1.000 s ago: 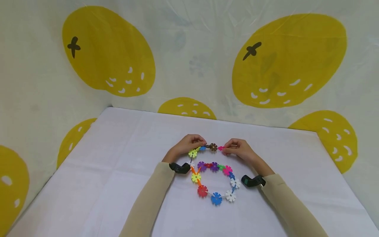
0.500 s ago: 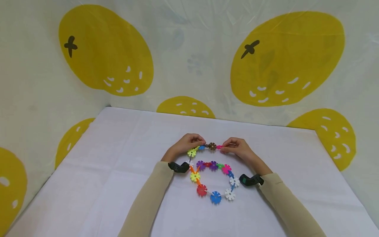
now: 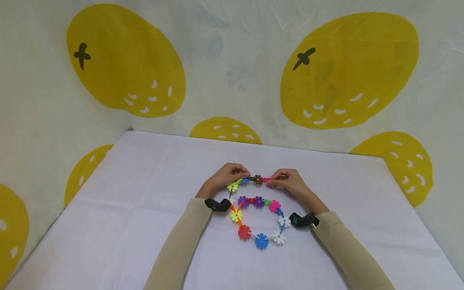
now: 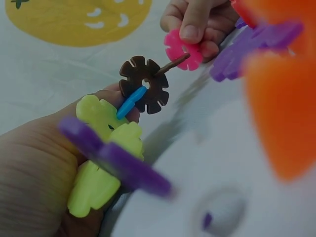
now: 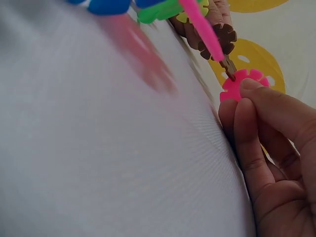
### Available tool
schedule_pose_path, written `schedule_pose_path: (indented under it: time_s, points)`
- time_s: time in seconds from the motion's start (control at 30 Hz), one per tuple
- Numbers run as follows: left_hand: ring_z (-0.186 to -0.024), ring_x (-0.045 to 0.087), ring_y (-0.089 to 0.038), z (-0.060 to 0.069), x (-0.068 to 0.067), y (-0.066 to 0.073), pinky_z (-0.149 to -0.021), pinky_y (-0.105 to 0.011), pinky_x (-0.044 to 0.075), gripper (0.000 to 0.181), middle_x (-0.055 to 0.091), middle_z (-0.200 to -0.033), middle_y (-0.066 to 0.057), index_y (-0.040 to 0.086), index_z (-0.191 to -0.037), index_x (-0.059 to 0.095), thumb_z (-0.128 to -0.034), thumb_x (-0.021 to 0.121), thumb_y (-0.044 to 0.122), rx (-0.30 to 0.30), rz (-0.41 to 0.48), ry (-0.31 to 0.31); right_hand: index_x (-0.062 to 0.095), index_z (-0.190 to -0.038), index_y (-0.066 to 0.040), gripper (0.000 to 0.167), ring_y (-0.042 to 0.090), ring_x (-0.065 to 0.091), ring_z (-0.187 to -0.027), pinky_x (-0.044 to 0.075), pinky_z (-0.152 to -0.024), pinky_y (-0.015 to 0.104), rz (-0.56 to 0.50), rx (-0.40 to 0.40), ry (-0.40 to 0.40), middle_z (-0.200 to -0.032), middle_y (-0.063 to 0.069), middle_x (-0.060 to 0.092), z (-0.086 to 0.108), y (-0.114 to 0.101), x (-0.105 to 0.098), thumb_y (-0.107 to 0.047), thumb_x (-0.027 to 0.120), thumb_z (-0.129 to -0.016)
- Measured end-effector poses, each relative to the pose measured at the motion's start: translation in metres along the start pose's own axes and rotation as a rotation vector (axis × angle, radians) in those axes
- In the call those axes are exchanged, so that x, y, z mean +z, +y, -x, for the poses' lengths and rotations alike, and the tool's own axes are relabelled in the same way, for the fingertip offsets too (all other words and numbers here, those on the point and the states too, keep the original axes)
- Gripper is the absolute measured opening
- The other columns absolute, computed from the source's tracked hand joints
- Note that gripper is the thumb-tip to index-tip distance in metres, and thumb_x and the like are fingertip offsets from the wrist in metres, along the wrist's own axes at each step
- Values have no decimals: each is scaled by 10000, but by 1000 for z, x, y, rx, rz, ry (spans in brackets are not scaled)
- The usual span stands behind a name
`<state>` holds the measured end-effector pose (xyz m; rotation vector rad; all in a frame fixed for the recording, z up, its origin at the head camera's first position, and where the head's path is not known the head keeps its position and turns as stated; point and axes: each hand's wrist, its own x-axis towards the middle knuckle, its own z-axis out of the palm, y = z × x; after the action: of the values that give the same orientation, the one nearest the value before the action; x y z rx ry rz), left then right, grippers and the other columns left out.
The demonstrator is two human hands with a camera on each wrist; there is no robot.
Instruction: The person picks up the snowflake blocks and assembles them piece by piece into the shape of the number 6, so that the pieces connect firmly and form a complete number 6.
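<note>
A chain of notched plastic snowflake discs lies in a loop, with a tail at its far end. My left hand (image 3: 228, 175) pinches the tail near a blue disc (image 4: 129, 104) and a brown disc (image 4: 131, 75); its fingertips are partly hidden behind the discs. My right hand (image 3: 290, 182) pinches a pink disc (image 5: 229, 92) between thumb and fingers. Another brown disc, seen edge-on (image 4: 170, 65), joins the first brown disc and meets the pink one at a slot. How deep it sits there I cannot tell.
Nearer on the white-covered table (image 3: 119, 225) lies the loop, with a red disc (image 3: 244, 232), a large blue disc (image 3: 261, 241) and purple discs at its far side. A black wrist camera (image 3: 305, 220) sits beside a white disc (image 3: 284, 221). A patterned curtain (image 3: 232, 60) hangs behind.
My right hand has moved left and brought the pink disc from just apart to touching the brown end of the chain. The left hand keeps its hold. The whole view has shifted slightly.
</note>
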<state>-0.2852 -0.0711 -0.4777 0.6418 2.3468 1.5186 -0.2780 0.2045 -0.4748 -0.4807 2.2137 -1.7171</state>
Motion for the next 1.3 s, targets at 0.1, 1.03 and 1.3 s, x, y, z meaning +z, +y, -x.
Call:
schedule_pose_path:
  time_s: [0.1, 1.03, 1.3]
  points:
    - [-766, 557, -91, 1, -1, 1, -714, -202, 470, 220, 708, -971, -61, 28, -1065, 712, -971, 618, 204, -1, -1, 5, 691, -954, 81, 200, 166, 713, -825, 551, -779, 233, 20, -15, 3, -896, 96, 736, -1, 1, 1, -82, 748, -852]
    - [-743, 548, -86, 0, 0, -2, -701, -200, 461, 226, 713, -955, -45, 36, -1067, 718, -965, 627, 216, 24, 3, 15, 714, -1084, 29, 260, 131, 632, -722, 529, -685, 223, 50, -57, 19, -878, 33, 728, 1, 3, 4, -142, 720, -887]
    - [-764, 558, -98, 0, -1, 1, -720, -204, 465, 223, 712, -960, -40, 45, -1071, 718, -968, 622, 219, 9, -14, 22, 748, -1012, 13, 195, 158, 652, -782, 537, -721, 215, 89, -149, 18, -905, 76, 715, 0, 3, 3, -96, 751, -851]
